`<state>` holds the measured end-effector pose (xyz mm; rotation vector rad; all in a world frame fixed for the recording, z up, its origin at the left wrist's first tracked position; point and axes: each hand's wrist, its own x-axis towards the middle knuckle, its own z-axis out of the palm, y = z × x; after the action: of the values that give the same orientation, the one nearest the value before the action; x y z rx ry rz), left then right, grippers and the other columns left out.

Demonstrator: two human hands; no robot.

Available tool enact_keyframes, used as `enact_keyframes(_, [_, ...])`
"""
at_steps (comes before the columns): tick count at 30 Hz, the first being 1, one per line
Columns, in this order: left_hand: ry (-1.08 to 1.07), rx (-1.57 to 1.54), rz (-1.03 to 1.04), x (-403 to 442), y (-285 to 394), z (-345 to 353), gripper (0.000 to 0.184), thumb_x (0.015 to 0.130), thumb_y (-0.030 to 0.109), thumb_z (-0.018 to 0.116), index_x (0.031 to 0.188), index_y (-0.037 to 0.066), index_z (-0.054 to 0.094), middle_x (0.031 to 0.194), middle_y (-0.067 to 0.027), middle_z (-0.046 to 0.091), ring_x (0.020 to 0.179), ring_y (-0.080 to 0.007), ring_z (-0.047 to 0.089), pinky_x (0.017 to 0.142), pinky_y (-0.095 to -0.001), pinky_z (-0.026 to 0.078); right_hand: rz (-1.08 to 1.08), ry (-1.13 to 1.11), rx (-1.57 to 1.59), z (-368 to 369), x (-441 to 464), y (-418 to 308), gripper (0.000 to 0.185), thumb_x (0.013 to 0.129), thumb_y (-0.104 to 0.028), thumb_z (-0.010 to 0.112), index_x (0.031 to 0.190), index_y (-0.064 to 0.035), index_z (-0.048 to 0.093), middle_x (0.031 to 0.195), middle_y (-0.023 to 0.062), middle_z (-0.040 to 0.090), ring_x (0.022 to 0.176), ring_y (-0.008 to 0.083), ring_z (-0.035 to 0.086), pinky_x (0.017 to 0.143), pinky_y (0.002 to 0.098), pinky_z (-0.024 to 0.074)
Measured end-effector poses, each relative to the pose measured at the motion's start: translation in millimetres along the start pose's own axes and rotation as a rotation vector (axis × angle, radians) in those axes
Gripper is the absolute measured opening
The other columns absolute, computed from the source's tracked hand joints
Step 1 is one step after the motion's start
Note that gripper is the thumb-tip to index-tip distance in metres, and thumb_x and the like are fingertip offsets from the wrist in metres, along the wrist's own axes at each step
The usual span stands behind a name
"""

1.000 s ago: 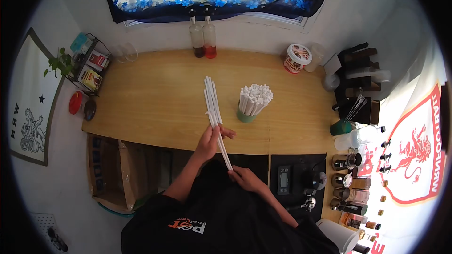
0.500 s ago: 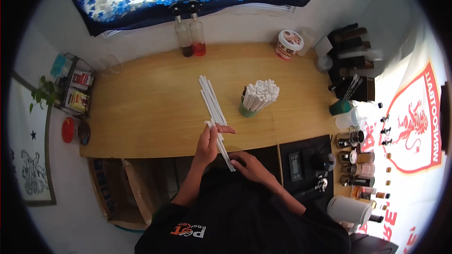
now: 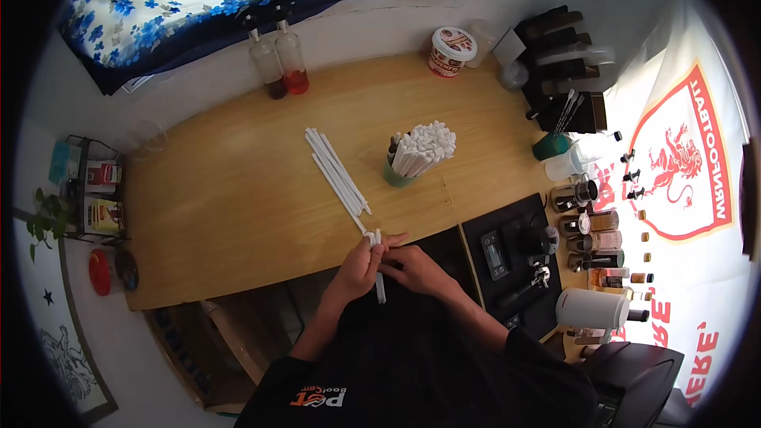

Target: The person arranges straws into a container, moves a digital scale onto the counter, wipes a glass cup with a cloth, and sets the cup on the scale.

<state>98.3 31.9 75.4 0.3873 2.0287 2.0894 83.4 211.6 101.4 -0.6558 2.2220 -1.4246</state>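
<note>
Near the table's front edge, my left hand [image 3: 361, 268] is closed around a few white wrapped straws [image 3: 380, 287], whose lower ends hang below it. My right hand [image 3: 416, 269] touches my left fingers and the straws from the right, its fingers bent; what its fingertips pinch is hidden. Just beyond my hands, several loose white straws [image 3: 337, 172] lie slanted on the wooden table [image 3: 230, 182]. A green cup [image 3: 399, 178] packed with white-wrapped straws [image 3: 426, 147] stands to their right.
Two bottles [image 3: 292, 63] and a lidded tub [image 3: 452, 51] stand at the back. A small rack [image 3: 101, 190] is on the left. At the right are a black mat with a scale [image 3: 495, 255], jars [image 3: 572, 195], a green cup [image 3: 549, 146] and a white container [image 3: 592, 308].
The view has turned and shifted. My left hand has drawn the held straws away from the loose ones, which now lie apart on the table. My right hand has come up against the left.
</note>
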Motion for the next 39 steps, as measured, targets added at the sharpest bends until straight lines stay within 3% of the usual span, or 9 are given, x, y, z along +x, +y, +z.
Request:
enact_keyframes(6, [-0.032, -0.148, 0.13, 32.2, 3.5, 5.5, 0.026, 0.111, 0.018, 0.038, 0.127, -0.001, 0.047, 0.129, -0.0224, 0.066, 0.115, -0.0308, 0.064, 0.105, -0.0384, 0.046, 0.055, 0.101, 0.026, -38.7, -9.6, -3.8, 0.019, 0.093, -0.015, 0.073, 0.106, 0.0003, 0.073, 0.094, 0.0184, 0.074, 0.089, 0.0335, 0.072, 0.08, 0.0394, 0.0549])
enact_keyframes(8, [0.165, 0.118, 0.353, 59.1, 2.0, -5.0, 0.032, 0.105, 0.015, 0.056, 0.131, 0.001, 0.044, 0.132, -0.0213, 0.062, 0.121, -0.0345, 0.06, 0.109, -0.0419, 0.043, 0.261, 0.132, 0.122, -62.9, -8.7, -6.0, 0.02, 0.094, -0.014, 0.075, 0.108, -0.0007, 0.075, 0.092, 0.0097, 0.077, 0.089, 0.0163, 0.073, 0.082, 0.0331, 0.0554])
enact_keyframes(9, [0.183, 0.13, 0.363, 72.6, 6.2, -7.3, 0.032, 0.105, 0.015, 0.056, 0.131, 0.001, 0.044, 0.132, -0.0213, 0.062, 0.121, -0.0345, 0.06, 0.109, -0.0419, 0.043, 0.194, 0.207, 0.155, -74.3, -8.6, -10.4, 0.017, 0.093, -0.013, 0.075, 0.104, 0.0006, 0.076, 0.096, 0.008, 0.078, 0.093, 0.0161, 0.073, 0.086, 0.032, 0.0557])
enact_keyframes(11, [0.322, 0.433, 0.534, 101.2, 14.5, -14.4, 0.062, 0.091, 0.022, 0.079, 0.136, 0.004, 0.041, 0.138, -0.0207, 0.057, 0.131, -0.0377, 0.053, 0.112, -0.0457, 0.039, 0.099, 0.252, 0.126, -98.5, -6.0, -4.5, 0.018, 0.093, -0.015, 0.075, 0.104, 0.0, 0.076, 0.096, 0.0089, 0.078, 0.091, 0.0178, 0.073, 0.084, 0.032, 0.0559])
enact_keyframes(17, [0.158, 0.491, 0.6, 173.3, 10.8, -15.2, 0.111, 0.066, 0.032, 0.098, 0.151, 0.009, 0.03, 0.148, -0.0225, 0.049, 0.145, -0.0341, 0.042, 0.119, -0.0459, 0.032, -0.071, 0.365, 0.052, -157.6, -4.2, -9.9, 0.017, 0.088, -0.01, 0.08, 0.102, -0.0008, 0.077, 0.097, 0.0092, 0.078, 0.094, 0.0194, 0.074, 0.085, 0.0319, 0.056])
enact_keyframes(21, [-0.017, 0.43, 0.439, 199.8, 11.2, -18.9, 0.116, 0.064, 0.034, 0.099, 0.152, 0.009, 0.028, 0.148, -0.0199, 0.051, 0.145, -0.0286, 0.043, 0.122, -0.0462, 0.028, -0.097, 0.342, 0.047, -176.1, 0.4, -8.5, 0.017, 0.086, -0.009, 0.082, 0.1, -0.0012, 0.077, 0.098, 0.0087, 0.078, 0.092, 0.0189, 0.074, 0.084, 0.0318, 0.0563])
enact_keyframes(23, [-0.134, 0.751, 0.388, 206.8, 1.6, -21.8, 0.113, 0.064, 0.032, 0.1, 0.149, 0.007, 0.03, 0.142, -0.0158, 0.059, 0.137, -0.024, 0.052, 0.122, -0.0444, 0.025, -0.098, 0.336, 0.071, -179.6, 1.2, -8.8, 0.017, 0.085, -0.009, 0.082, 0.1, -0.0012, 0.077, 0.098, 0.0085, 0.078, 0.091, 0.0188, 0.074, 0.084, 0.0321, 0.0565])
enact_keyframes(32, [0.015, 0.418, 0.188, 208.7, -27.0, -14.2, 0.114, 0.07, 0.022, 0.097, 0.145, 0.001, 0.014, 0.122, -0.0108, 0.072, 0.113, -0.0182, 0.068, 0.115, -0.0366, 0.04, -0.34, 0.451, 0.044, -187.7, 18.5, -2.1, 0.017, 0.082, -0.005, 0.083, 0.098, -0.0037, 0.077, 0.096, 0.006, 0.077, 0.088, 0.0197, 0.073, 0.076, 0.0323, 0.0575])
enact_keyframes(39, [0.048, 0.368, 0.073, 205.9, -13.5, -9.7, 0.107, 0.074, 0.021, 0.095, 0.146, 0.003, 0.018, 0.117, -0.0067, 0.074, 0.111, -0.0165, 0.069, 0.117, -0.0378, 0.036, -0.44, 0.379, -0.178, -184.2, 45.9, 3.6, 0.023, 0.079, -0.004, 0.083, 0.101, -0.0063, 0.077, 0.093, 0.0077, 0.076, 0.089, 0.0251, 0.072, 0.077, 0.0354, 0.0576])
